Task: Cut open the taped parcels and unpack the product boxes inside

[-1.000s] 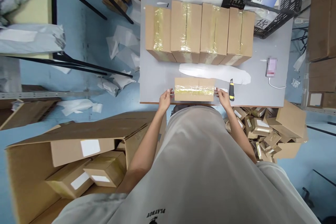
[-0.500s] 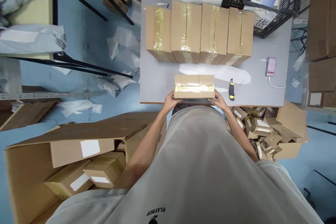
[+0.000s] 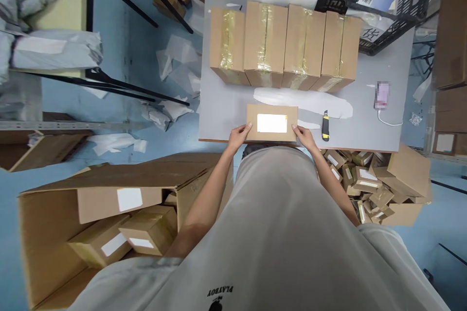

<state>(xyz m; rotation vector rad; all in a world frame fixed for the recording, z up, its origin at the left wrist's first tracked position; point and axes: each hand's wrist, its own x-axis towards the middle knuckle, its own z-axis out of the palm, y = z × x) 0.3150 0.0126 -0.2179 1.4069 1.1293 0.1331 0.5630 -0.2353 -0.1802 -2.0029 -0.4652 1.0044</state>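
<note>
A small cardboard box [image 3: 273, 137] is at the table's near edge, its face with a white label [image 3: 272, 123] turned up. My left hand [image 3: 239, 135] grips the box's left end, thumb on top and the other fingers partly hidden. At the opposite end my right hand [image 3: 303, 135] pinches the corner in the same way. Just right of that hand lies a yellow and black utility knife [image 3: 325, 126]. Behind the box a strip of white paper [image 3: 306, 101] rests on the table.
Taped cardboard boxes [image 3: 266, 43] stand in a row on the grey table [image 3: 379, 131]. Behind them are a white bin [image 3: 280, 0] and a black crate [image 3: 386, 34]. A phone [image 3: 382, 95] lies right. Large cartons of parcels flank me, left [image 3: 47, 233] and right [image 3: 408, 170].
The box has been turned over between my hands: its taped side faced up before, and now the white label shows. The whole view has shifted slightly.
</note>
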